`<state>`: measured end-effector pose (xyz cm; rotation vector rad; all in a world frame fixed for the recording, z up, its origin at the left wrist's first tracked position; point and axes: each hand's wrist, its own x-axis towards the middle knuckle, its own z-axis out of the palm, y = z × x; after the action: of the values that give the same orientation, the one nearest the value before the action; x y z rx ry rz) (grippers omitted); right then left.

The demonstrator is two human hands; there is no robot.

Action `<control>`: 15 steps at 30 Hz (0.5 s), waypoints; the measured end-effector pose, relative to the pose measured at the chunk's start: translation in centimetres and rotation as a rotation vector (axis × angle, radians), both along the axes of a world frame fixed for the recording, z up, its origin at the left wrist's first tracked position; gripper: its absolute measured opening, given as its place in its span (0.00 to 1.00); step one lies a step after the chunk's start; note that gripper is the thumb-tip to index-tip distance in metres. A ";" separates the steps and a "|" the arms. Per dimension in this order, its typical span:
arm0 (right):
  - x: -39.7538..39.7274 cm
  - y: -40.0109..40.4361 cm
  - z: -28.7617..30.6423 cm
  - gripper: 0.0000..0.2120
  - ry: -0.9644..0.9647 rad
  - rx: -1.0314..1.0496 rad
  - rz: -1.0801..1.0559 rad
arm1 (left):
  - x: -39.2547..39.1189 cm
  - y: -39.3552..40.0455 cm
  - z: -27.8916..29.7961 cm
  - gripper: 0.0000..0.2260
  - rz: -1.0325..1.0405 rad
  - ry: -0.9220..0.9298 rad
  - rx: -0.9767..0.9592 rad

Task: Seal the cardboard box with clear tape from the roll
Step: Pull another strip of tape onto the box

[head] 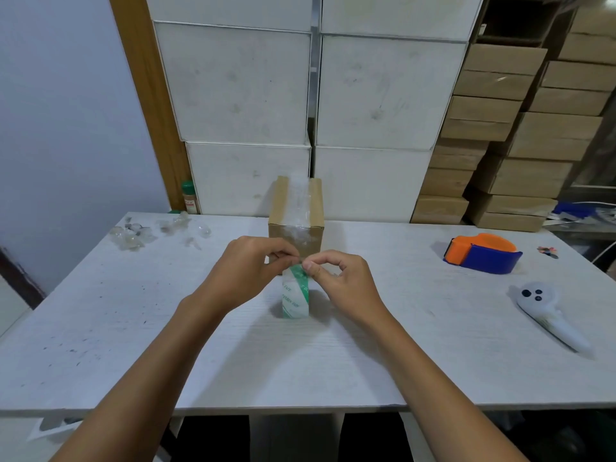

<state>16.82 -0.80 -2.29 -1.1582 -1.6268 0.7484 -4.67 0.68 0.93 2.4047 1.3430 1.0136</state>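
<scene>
Both hands (300,271) seemingly on tape roll (296,296)

A small brown cardboard box (296,217) stands upright on the white bench (366,328), a clear tape strip running over its top and down its near face. Just before it, a clear, green-printed tape roll (296,296) apparently stands on edge.
</scene>
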 end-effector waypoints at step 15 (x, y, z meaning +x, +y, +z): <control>-0.3 -0.5 0.1 0.05 0.031 -0.062 0.028 | -0.5 0.0 -0.8 0.07 -0.012 -0.163 -0.142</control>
<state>16.54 -1.34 -2.14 -1.1643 -1.6068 0.8360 -5.18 0.63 0.16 2.1752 1.2959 1.0482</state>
